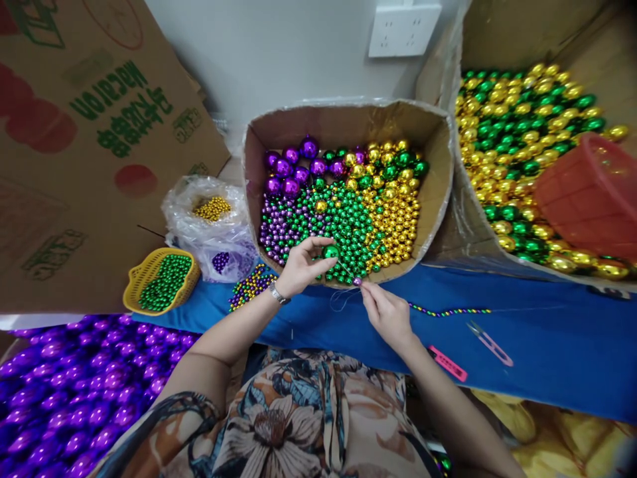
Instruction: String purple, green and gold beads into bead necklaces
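Note:
My left hand pinches a shiny green bead between thumb and fingers, over the near edge of a cardboard box. To its right, my right hand grips a small purple bead at its fingertips. A thin clear thread runs between the two beads, and a loose loop of it hangs below. Behind both hands the box holds small green beads, gold beads, small purple beads and larger purple balls.
A strand of small beads, pink thread snips and a pink tag lie on the blue cloth. At left stand a yellow basket and plastic bags. A red basket sits in the right box.

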Available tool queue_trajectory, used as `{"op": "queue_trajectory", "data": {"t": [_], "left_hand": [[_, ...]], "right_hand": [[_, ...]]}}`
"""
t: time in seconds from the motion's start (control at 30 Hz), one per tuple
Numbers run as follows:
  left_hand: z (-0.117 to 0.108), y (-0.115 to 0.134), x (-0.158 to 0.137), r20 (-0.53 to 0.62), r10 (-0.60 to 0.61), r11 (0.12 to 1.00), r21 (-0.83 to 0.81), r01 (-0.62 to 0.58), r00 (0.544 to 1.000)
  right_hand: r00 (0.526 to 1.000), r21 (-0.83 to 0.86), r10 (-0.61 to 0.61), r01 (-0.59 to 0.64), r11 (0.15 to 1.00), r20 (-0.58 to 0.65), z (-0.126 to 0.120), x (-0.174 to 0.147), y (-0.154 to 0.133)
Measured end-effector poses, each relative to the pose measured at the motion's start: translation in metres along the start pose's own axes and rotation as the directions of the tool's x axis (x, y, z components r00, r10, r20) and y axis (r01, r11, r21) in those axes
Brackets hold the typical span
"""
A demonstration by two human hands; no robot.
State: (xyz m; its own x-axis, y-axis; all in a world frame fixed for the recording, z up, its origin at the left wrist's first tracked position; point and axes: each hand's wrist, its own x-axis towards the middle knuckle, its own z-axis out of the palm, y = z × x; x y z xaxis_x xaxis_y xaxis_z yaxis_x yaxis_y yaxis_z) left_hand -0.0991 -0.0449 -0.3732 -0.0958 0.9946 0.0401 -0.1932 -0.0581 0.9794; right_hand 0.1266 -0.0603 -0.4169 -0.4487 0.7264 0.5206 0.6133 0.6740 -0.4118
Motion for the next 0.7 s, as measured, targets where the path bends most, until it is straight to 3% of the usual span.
{"op": "queue_trajectory", "data": {"t": [0.13, 0.3, 0.47, 0.6, 0.7], "left_hand": [[0.001, 0.0, -0.001, 0.025, -0.066, 0.995, -0.078, 0.067, 0.998], [0.001, 0.0, -0.002, 0.014, -0.009, 0.999, 0.041, 0.008, 1.0], [0.003, 0.0, -0.001, 0.059, -0.12, 0.989, -0.079, 0.124, 0.991], [0.008, -0.001, -0.004, 0.05, -0.062, 0.993, 0.101, 0.057, 0.997], [0.012, -0.003, -0.006, 0.131, -0.081, 0.988, 0.142, 0.062, 0.988]], "right_hand": [[0.999, 0.06, 0.012, -0.014, 0.998, 0.032, 0.001, -0.001, 0.001], [1.0, 0.004, -0.017, 0.018, 1.0, -0.018, 0.004, -0.005, 0.004], [1.0, 0.07, 0.018, -0.02, 0.997, 0.025, 0.004, -0.007, 0.005], [0.999, 0.06, 0.046, -0.047, 0.997, 0.019, 0.004, -0.008, 0.004], [0.995, 0.147, 0.08, -0.088, 0.985, 0.06, 0.002, -0.008, 0.003]]}}
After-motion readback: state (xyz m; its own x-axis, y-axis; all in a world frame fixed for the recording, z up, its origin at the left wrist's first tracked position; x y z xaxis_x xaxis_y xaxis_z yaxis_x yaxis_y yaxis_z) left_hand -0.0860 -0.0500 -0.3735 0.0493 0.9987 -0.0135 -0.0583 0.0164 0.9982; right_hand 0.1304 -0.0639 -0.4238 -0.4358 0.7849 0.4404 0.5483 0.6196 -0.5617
